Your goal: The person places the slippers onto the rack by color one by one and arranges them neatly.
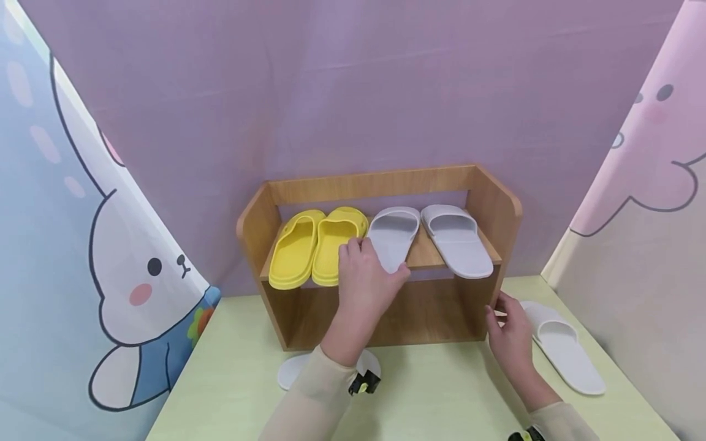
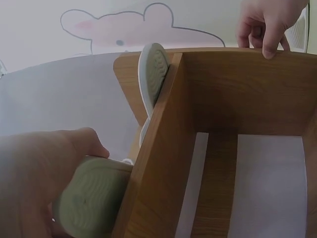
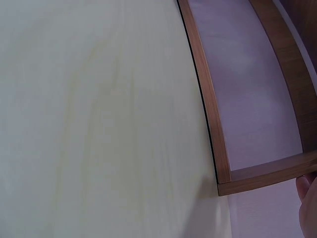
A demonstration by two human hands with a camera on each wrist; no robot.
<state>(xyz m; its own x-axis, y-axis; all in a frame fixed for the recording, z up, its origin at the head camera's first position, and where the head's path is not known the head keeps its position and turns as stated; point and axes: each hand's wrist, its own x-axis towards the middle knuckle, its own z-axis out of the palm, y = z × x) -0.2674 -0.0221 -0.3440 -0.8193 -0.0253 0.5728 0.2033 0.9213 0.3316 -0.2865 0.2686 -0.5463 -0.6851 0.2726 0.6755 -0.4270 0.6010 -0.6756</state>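
A wooden shoe rack [image 1: 441, 312] stands against the purple backdrop. On its top shelf, a pair of light grey slippers sits right of yellow clogs [image 1: 293, 260]. My left hand [image 1: 364, 275] grips the heel end of the left grey slipper [image 1: 394, 236], thumb on one edge and fingers on the other; in the left wrist view its ridged sole [image 2: 94, 198] juts past the shelf edge. The right grey slipper [image 1: 455, 242] lies beside it, heel over the front edge. My right hand [image 1: 512, 337] holds the rack's right side panel low down, thumb at the front edge.
A white slipper [image 1: 570, 358] lies on the pale table [image 1: 430, 392] right of the rack. Another white slipper [image 1: 292, 370] is partly hidden beneath my left forearm. Printed cartoon curtains [image 1: 149, 294] close in both sides. The rack's lower compartment [image 2: 213, 163] faces forward.
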